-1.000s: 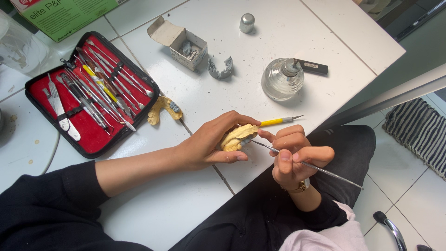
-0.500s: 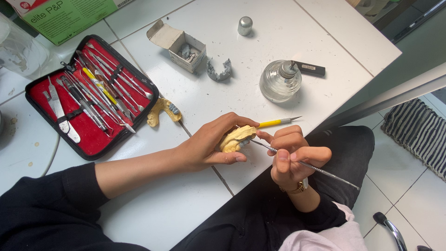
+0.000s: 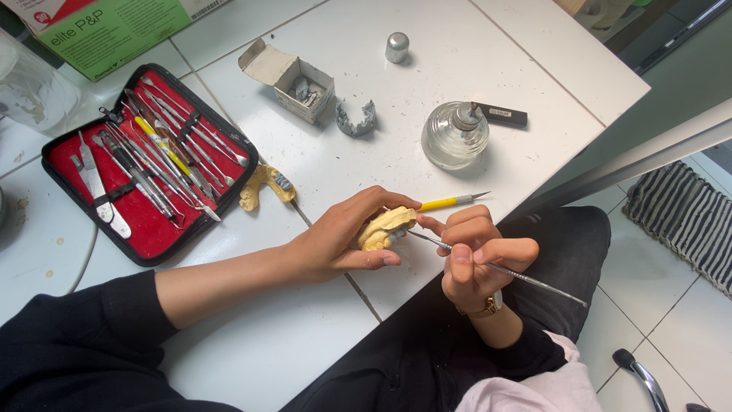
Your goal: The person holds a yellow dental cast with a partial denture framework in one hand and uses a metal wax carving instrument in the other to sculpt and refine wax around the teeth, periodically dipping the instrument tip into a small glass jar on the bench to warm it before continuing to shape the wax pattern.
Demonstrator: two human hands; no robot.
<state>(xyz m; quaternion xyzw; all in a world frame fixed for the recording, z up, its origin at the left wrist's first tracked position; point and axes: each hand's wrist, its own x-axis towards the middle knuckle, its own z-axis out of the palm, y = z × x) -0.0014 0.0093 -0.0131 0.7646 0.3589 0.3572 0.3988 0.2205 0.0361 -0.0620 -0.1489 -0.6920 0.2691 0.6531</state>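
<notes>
Left hand (image 3: 335,240) grasps a yellow dental cast (image 3: 385,227) at the near edge of the white tiled table (image 3: 320,343) — fingers curled over its top, thumb beneath. Right hand (image 3: 474,255) pinches a slim metal instrument (image 3: 499,268) pen-fashion; its tip meets the cast's right side. A yellow-handled tool (image 3: 451,201) lies just behind the cast. Farther behind the cast: a glass spirit lamp (image 3: 454,136), a grey dental arch piece (image 3: 356,120) and a small open cardboard box (image 3: 290,80). Left of the cast — a second yellow cast (image 3: 263,185) beside an open red-lined instrument case (image 3: 145,160).
</notes>
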